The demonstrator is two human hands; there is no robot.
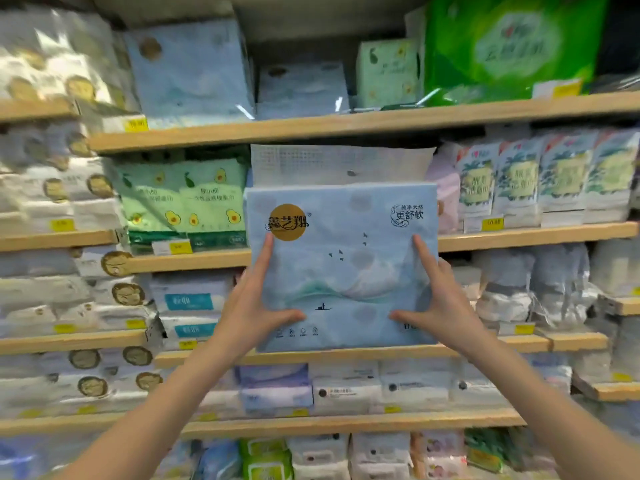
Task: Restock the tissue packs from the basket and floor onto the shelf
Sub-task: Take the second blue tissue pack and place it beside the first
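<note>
Wooden shelving (346,123) fills the view, tiers packed with wrapped tissue goods. Blue tissue pack (341,271) upright at centre, in front of the middle tiers; base resting on a board or not: cannot tell. Left hand (254,304) and right hand (441,303) grip its side edges, thumbs and forefingers on the front face.

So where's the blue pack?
The blue pack is central in head view, held between left hand and right hand before the shelves, avocado packs at its left.
</note>
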